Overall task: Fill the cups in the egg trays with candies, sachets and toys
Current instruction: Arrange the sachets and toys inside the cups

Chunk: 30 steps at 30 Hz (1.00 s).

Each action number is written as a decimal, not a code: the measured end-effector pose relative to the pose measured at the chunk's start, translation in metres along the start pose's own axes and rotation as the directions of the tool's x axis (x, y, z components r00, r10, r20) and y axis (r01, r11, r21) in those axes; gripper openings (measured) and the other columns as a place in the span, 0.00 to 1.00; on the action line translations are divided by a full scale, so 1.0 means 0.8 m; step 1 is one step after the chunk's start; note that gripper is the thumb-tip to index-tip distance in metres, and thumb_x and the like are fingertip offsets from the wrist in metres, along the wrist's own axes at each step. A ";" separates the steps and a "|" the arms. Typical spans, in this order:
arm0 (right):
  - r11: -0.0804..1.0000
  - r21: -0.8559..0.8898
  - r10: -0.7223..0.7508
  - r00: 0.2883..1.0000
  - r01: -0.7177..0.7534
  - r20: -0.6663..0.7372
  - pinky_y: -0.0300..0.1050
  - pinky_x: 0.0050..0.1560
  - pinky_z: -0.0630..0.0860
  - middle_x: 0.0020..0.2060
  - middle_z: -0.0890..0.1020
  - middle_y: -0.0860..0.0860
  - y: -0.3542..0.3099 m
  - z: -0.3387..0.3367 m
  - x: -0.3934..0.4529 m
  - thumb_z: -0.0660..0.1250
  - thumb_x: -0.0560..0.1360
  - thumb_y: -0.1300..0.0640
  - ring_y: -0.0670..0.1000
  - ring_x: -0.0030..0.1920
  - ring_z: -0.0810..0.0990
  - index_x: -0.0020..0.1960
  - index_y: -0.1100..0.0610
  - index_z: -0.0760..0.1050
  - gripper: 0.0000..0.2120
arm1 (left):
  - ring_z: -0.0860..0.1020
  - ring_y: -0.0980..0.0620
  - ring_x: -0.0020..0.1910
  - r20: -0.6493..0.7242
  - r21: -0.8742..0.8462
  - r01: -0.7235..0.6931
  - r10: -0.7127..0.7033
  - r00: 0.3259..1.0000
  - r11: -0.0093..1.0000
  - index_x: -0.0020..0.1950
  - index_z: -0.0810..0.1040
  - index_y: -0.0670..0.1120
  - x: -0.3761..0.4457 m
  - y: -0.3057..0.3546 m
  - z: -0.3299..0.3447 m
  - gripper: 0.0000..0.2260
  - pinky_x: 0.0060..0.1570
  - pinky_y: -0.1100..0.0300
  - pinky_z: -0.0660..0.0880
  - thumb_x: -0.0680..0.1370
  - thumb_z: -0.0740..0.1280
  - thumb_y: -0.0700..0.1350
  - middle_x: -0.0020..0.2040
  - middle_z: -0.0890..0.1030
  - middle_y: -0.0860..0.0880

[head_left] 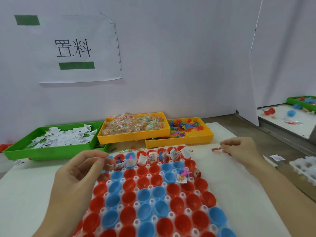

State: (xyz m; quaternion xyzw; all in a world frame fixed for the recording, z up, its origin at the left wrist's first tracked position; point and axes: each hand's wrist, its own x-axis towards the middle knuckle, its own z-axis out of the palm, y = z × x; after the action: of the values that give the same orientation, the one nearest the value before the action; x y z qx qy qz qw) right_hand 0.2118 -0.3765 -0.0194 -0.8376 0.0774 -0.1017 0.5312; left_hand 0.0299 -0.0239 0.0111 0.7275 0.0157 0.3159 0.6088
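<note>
A clear egg tray [135, 205] holding several red and blue cups fills the table's middle. The cups of its far row [152, 157] hold sachets and small toys; one blue cup [183, 177] on the right holds a candy bag and a pink toy. My left hand [80, 170] hovers over the tray's far left corner, thumb and forefinger close together; I cannot tell if they hold anything. My right hand [239, 148] is right of the tray and pinches a small red toy [216, 149].
A green bin of white sachets [56, 151] stands at the back left, a yellow bin of candy bags [135, 134] in the middle, a yellow bin of toys [188, 141] to its right. A second clear tray [306, 166] lies at the right edge, beside a loose sachet [277, 157].
</note>
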 end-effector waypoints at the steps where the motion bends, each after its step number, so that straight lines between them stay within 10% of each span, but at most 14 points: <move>1: 0.998 -0.059 -0.019 0.998 0.015 -0.058 0.45 0.47 0.75 0.44 0.84 0.51 0.004 -0.001 0.002 0.70 0.75 0.65 0.51 0.46 0.80 0.42 0.51 0.83 0.10 | 0.84 0.50 0.41 0.010 0.034 -0.024 0.024 1.000 0.999 0.44 0.84 0.50 -0.001 0.001 0.000 0.14 0.37 0.62 0.81 0.79 0.64 0.33 0.40 0.86 0.44; 9: 0.956 -0.219 -0.238 0.955 0.197 -0.177 0.42 0.44 0.71 0.43 0.82 0.50 -0.002 0.019 0.002 0.66 0.77 0.65 0.46 0.40 0.78 0.51 0.56 0.83 0.09 | 0.82 0.60 0.46 0.030 0.303 -0.170 0.169 0.985 0.938 0.47 0.83 0.55 0.029 -0.033 -0.040 0.06 0.44 0.69 0.78 0.77 0.71 0.43 0.46 0.85 0.55; 17: 0.809 -0.388 -0.441 0.893 0.440 0.093 0.49 0.57 0.79 0.56 0.83 0.54 -0.065 0.097 0.036 0.65 0.80 0.62 0.52 0.52 0.80 0.59 0.58 0.82 0.10 | 0.78 0.61 0.34 -0.360 0.155 0.154 -0.089 0.929 0.976 0.42 0.82 0.55 0.056 -0.115 -0.103 0.13 0.29 0.70 0.75 0.73 0.60 0.43 0.40 0.84 0.48; 30: 0.578 -0.699 -0.173 0.901 0.420 0.399 0.51 0.58 0.78 0.54 0.82 0.57 -0.102 0.135 0.119 0.72 0.76 0.62 0.55 0.56 0.79 0.54 0.62 0.81 0.08 | 0.78 0.57 0.36 -0.331 0.188 0.121 -0.054 0.942 0.975 0.43 0.81 0.49 0.061 -0.125 -0.098 0.14 0.34 0.59 0.76 0.78 0.60 0.33 0.38 0.83 0.51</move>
State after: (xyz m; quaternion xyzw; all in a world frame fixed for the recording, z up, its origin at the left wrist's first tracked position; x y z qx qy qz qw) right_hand 0.3327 -0.2704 0.0181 -0.9887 -0.1076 -0.0244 0.1019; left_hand 0.0680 0.0906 -0.0525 0.7234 0.1804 0.4001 0.5329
